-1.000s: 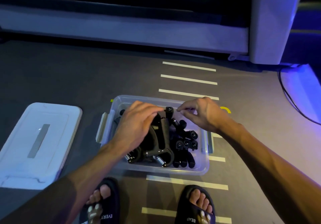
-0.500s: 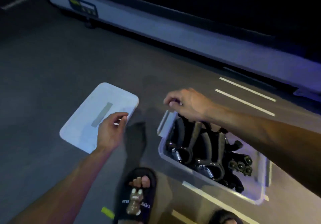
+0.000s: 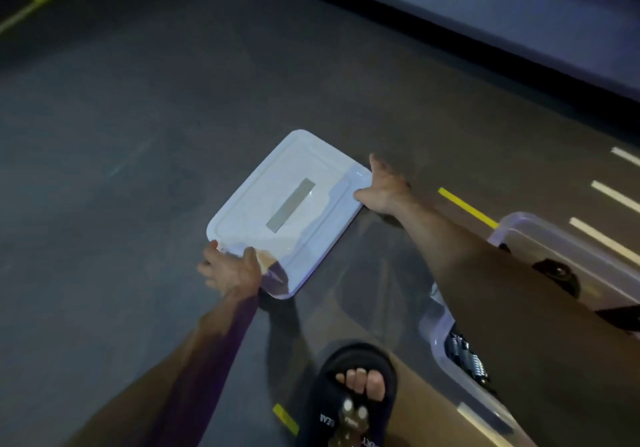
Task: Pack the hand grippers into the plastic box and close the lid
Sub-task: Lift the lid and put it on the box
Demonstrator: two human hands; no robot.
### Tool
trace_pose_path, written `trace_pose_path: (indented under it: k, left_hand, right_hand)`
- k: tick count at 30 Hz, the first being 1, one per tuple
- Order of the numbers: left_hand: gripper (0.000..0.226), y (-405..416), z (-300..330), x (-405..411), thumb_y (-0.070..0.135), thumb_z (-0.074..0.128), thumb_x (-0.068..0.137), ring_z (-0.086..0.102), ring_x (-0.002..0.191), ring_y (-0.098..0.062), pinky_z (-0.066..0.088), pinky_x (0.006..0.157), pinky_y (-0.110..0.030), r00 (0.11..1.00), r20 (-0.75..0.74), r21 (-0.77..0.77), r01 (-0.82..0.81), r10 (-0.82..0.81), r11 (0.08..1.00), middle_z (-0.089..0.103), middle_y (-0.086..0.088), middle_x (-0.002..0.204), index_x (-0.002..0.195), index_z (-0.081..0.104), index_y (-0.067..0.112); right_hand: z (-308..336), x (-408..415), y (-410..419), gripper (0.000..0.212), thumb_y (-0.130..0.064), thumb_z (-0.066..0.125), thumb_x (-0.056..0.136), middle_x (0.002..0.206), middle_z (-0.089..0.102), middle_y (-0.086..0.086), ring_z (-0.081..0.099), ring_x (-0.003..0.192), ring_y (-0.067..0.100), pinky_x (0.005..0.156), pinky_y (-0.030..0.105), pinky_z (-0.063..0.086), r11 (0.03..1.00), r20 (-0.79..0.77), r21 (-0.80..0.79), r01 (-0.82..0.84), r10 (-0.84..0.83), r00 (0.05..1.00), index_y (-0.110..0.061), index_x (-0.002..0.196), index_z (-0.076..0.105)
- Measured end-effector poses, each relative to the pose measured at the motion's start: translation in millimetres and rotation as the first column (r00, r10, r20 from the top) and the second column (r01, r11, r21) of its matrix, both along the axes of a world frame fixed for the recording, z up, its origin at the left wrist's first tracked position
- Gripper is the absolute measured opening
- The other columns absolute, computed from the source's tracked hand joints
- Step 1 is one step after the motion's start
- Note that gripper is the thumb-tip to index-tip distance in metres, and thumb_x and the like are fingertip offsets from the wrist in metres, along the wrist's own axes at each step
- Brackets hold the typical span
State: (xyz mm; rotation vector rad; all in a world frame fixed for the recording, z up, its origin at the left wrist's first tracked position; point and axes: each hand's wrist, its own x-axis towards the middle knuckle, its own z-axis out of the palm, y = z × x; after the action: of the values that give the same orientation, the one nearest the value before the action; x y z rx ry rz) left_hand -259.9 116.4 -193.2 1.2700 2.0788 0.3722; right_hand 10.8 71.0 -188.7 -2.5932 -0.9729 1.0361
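The white plastic lid (image 3: 291,211), with a grey label strip on top, lies on the dark floor at the centre of the view. My left hand (image 3: 230,270) grips its near corner and my right hand (image 3: 384,186) grips its far right corner. The clear plastic box (image 3: 540,235) stands at the right edge, mostly hidden behind my right forearm. Black hand grippers (image 3: 467,360) with metal springs show inside it near its left end.
My foot in a black slipper (image 3: 356,391) stands just below the lid. White and yellow tape lines (image 3: 467,205) mark the floor to the right. A long pale ledge (image 3: 485,20) runs across the top right.
My view swung left, away from the box. Both hands left the box: the left hand closed on the lid's near corner, and the right hand crossed over and took its far corner.
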Motion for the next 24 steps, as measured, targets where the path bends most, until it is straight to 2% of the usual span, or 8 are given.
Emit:
trace_pose_path:
  k: [3,6,8,10,14,17,21,24]
  left_hand:
    - [0.064,7,-8,-3,0.017,0.064,0.092,0.039,0.135,-0.044,0.035,0.108,-0.048,0.999,0.016,-0.017,0.044,-0.044,0.999,0.041,-0.026,0.147,0.148,0.037,0.001]
    - [0.061,10,-6,-1,0.017,0.063,0.09,0.045,0.132,-0.045,0.039,0.11,-0.051,0.999,0.017,-0.033,0.034,-0.033,0.999,0.047,-0.023,0.145,0.145,0.041,0.006]
    - [0.054,8,-7,-3,0.02,0.061,0.079,0.058,0.118,-0.045,0.048,0.101,-0.056,0.993,0.105,0.022,0.045,-0.047,0.999,0.061,-0.019,0.129,0.132,0.054,0.01]
    - [0.05,3,-6,-4,0.023,0.053,0.067,0.067,0.1,-0.04,0.058,0.084,-0.051,0.96,0.262,0.048,0.09,-0.1,0.995,0.069,-0.014,0.108,0.116,0.06,0.013]
    - [0.043,-6,37,28,0.014,0.055,0.063,0.068,0.084,-0.02,0.053,0.067,-0.03,0.79,0.577,0.098,0.185,-0.208,0.978,0.07,-0.006,0.094,0.105,0.063,0.008]
    - [0.055,-8,76,62,0.01,0.062,0.068,0.066,0.103,-0.019,0.053,0.075,-0.026,0.631,0.719,0.188,0.227,-0.291,0.956,0.068,-0.003,0.115,0.123,0.06,0.007]
    - [0.064,-34,122,110,0.006,0.068,0.087,0.064,0.111,-0.015,0.052,0.09,-0.032,0.462,0.801,0.248,0.322,-0.38,0.914,0.065,-0.006,0.131,0.144,0.046,0.023]
    - [0.06,-68,136,128,0.003,0.066,0.091,0.064,0.103,-0.013,0.05,0.073,-0.026,0.389,0.841,0.208,0.41,-0.376,0.888,0.064,-0.005,0.132,0.144,0.05,0.025]
  right_hand:
    - [-7,3,3,0.09,-0.04,0.059,0.081,0.162,0.027,0.002,0.026,0.146,0.033,0.119,0.042,0.026,0.999,0.018,0.031,0.011,-0.012,1.0,-0.026,0.158,0.015]
    - [-8,15,-2,0.073,-0.052,0.056,0.085,0.154,0.043,0.006,0.041,0.14,0.027,0.114,0.039,0.036,0.994,0.009,0.103,0.028,-0.029,1.0,-0.02,0.149,0.04]
    - [0,24,-8,0.054,-0.054,0.053,0.09,0.138,0.058,0.007,0.055,0.126,0.028,0.103,0.036,0.045,0.989,0.05,0.145,0.013,-0.02,0.999,-0.019,0.131,0.06]
    - [22,36,-19,0.04,-0.048,0.055,0.093,0.12,0.068,0.005,0.062,0.11,0.027,0.089,0.032,0.049,0.976,0.099,0.219,-0.009,-0.014,0.995,-0.018,0.116,0.067]
    - [103,66,-58,0.03,-0.045,0.062,0.091,0.09,0.062,-0.002,0.062,0.091,0.023,0.074,0.026,0.039,0.948,0.228,0.313,-0.062,-0.012,0.974,-0.019,0.104,0.069]
    - [178,89,-113,0.028,-0.044,0.072,0.085,0.074,0.06,-0.006,0.06,0.072,0.017,0.065,0.028,0.04,0.927,0.247,0.371,-0.05,-0.046,0.968,-0.018,0.096,0.069]
    - [246,91,-213,0.035,-0.039,0.075,0.085,0.061,0.059,-0.008,0.052,0.054,0.009,0.055,0.028,0.039,0.915,0.111,0.393,0.092,-0.147,0.983,-0.009,0.098,0.063]
    - [261,78,-299,0.033,-0.024,0.072,0.089,0.058,0.058,-0.002,0.05,0.052,0.012,0.047,0.024,0.04,0.871,-0.07,0.416,0.261,-0.255,0.964,0.002,0.102,0.056]
